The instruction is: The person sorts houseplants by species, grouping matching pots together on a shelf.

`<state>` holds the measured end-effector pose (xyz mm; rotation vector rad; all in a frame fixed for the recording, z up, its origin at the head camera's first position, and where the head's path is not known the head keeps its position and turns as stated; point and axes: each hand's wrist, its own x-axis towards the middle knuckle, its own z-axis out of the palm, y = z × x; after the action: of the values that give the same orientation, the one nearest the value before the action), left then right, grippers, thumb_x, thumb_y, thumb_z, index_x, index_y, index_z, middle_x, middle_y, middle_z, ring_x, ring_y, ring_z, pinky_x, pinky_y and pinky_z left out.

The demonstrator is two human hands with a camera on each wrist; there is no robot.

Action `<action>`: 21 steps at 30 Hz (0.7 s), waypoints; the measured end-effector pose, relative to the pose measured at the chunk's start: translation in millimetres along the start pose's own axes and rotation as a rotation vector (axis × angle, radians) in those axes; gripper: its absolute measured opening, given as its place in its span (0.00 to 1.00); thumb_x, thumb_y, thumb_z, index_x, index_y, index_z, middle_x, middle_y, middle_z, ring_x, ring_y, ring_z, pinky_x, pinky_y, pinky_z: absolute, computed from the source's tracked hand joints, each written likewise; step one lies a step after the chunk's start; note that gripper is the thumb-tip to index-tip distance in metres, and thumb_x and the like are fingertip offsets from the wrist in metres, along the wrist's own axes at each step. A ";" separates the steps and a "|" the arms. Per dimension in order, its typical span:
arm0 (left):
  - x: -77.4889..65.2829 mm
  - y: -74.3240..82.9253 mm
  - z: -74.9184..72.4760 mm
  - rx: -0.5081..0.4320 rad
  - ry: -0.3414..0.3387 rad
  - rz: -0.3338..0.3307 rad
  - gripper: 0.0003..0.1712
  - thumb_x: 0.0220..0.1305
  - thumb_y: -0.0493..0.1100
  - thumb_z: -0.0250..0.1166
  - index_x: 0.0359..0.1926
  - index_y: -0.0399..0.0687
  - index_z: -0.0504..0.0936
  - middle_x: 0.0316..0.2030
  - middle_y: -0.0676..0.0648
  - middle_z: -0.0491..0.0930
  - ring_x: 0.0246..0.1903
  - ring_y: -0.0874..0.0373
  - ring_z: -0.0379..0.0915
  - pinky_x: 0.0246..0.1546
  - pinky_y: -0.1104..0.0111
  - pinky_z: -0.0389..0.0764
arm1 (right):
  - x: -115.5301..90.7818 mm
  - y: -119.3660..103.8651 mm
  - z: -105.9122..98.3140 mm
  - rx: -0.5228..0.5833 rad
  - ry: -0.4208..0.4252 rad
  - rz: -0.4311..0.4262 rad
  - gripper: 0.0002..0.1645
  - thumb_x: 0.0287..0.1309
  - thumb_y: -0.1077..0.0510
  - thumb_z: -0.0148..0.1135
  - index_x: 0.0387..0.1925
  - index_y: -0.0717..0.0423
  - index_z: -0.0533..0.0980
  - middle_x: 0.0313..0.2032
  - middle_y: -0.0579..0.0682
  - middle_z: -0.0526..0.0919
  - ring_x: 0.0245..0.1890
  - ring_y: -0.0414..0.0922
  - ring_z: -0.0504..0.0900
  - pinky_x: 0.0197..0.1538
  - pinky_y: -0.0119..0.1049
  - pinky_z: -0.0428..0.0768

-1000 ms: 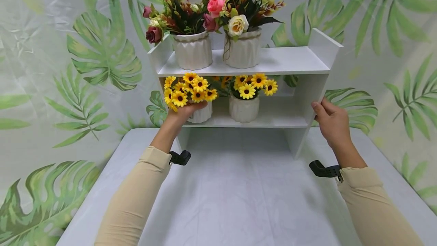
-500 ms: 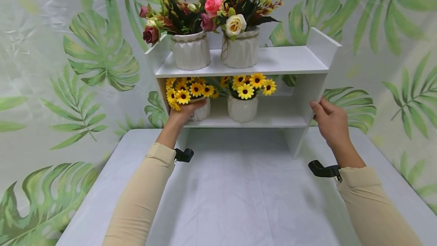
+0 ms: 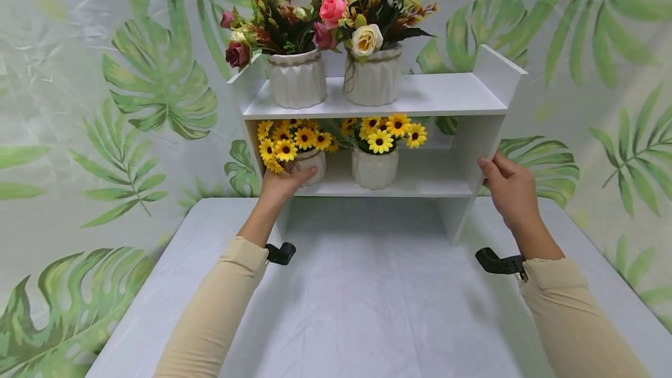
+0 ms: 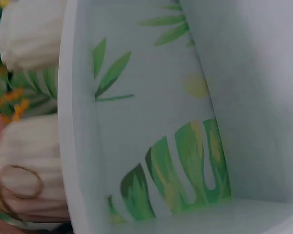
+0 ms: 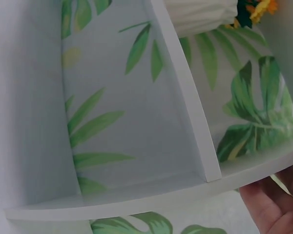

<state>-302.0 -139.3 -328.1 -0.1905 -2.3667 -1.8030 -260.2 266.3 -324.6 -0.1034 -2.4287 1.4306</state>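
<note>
On the left of the middle shelf, my left hand holds a white pot of yellow sunflowers. The thumb lies across the pot's front; the other fingers are mostly hidden behind the flowers and the pot. In the left wrist view the pot has a twine loop, with a bit of the hand at the left edge. My right hand pinches the front edge of the right side panel of the white shelf. The right wrist view has its fingers at that panel.
Right of the held pot stands another sunflower pot. Two larger white pots of mixed roses, a left one and a right one, stand on the top board. The shelf stands on a white-covered table before a leaf-print backdrop.
My left hand has moved the sunflower pot back into the shelf, its flowers now under the top board. The hand has then dropped slightly lower on the pot. My right hand stays put.
</note>
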 end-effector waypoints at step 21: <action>-151.3 -55.6 20.3 0.635 -0.087 0.180 0.28 0.62 0.45 0.67 0.61 0.38 0.74 0.60 0.40 0.77 0.62 0.42 0.72 0.62 0.48 0.73 | -7.2 1.9 -7.3 -0.072 -0.024 -0.003 0.37 0.72 0.37 0.44 0.76 0.37 0.50 0.75 0.55 0.60 0.69 0.61 0.69 0.63 0.55 0.75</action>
<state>-165.8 -135.1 -416.6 -0.3835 -2.7362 -0.9189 -251.3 271.8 -324.6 -0.0992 -2.4989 1.3508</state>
